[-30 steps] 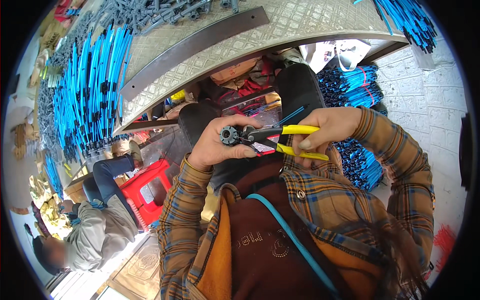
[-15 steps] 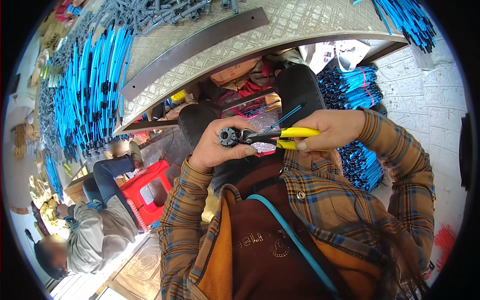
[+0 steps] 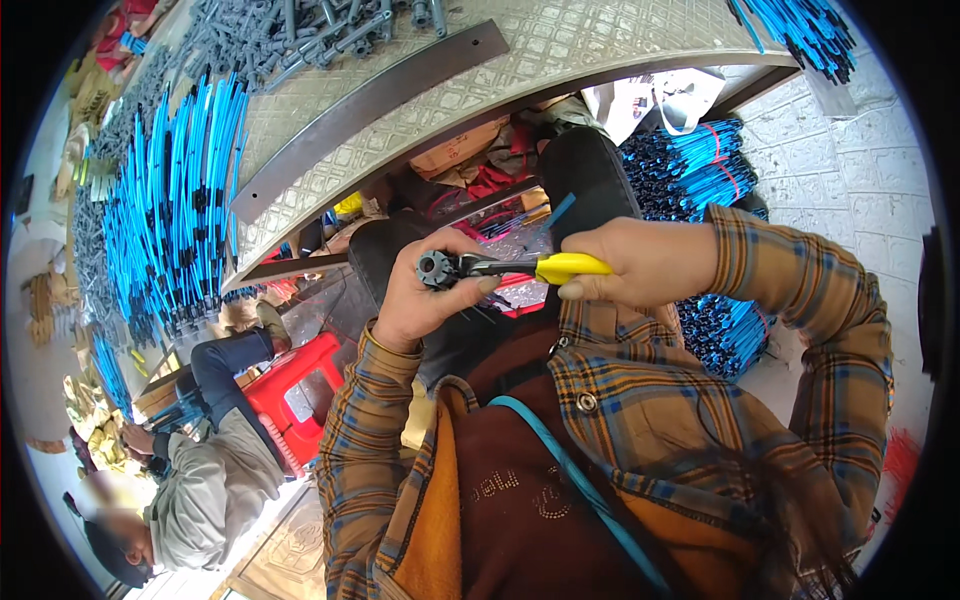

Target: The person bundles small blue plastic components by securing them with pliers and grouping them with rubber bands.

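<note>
In front of my chest my left hand (image 3: 408, 300) is closed around a grey plastic piece (image 3: 434, 267) with a round, notched end facing up. My right hand (image 3: 640, 262) grips a pair of pliers (image 3: 575, 266) by its yellow handles, which are pressed together. The pliers' dark jaws point left and meet the grey piece beside my left fingers; their tips are hidden there. A short blue strip (image 3: 563, 211) shows just beyond my right hand, and I cannot tell whether anything holds it.
On the table (image 3: 560, 30) ahead lie loose grey plastic parts (image 3: 300, 35), a dark metal strip (image 3: 375, 115) and blue-black rods (image 3: 175, 200). Bundles of similar rods (image 3: 700, 165) are stacked to the right, below the table. At the left a person (image 3: 215, 470) sits by a red stool (image 3: 300, 385).
The pliers' handles, apart before, are now squeezed together. Both hands have shifted slightly left. The blue strip beyond my right hand has changed position and looks shorter.
</note>
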Demonstrator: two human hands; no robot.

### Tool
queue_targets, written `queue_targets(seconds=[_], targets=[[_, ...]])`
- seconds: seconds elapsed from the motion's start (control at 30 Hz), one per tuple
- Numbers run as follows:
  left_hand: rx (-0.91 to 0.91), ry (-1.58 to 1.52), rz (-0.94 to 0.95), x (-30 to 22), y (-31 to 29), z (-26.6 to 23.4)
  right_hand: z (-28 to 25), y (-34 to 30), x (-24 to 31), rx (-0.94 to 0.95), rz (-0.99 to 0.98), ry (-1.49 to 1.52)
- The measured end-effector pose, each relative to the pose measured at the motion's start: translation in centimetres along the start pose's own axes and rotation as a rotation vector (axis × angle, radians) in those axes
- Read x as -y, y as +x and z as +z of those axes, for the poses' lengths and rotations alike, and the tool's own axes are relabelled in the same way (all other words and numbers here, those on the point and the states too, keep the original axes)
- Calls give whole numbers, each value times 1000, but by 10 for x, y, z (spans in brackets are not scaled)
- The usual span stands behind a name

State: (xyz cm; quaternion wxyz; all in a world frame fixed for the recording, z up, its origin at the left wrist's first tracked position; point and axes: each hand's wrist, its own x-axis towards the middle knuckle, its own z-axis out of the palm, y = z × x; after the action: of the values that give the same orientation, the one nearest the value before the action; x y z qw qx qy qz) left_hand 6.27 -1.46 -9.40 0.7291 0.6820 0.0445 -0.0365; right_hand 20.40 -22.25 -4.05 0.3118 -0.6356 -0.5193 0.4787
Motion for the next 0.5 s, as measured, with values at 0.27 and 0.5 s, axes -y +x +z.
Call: queue_targets(seconds=[0.27,0.5], targets=[[-270,-26,-17,1,-1,3,1,15,15,-170,61,-601],[-184,-196,4,9,-3,-10,-8,17,6,-42,42,-159]])
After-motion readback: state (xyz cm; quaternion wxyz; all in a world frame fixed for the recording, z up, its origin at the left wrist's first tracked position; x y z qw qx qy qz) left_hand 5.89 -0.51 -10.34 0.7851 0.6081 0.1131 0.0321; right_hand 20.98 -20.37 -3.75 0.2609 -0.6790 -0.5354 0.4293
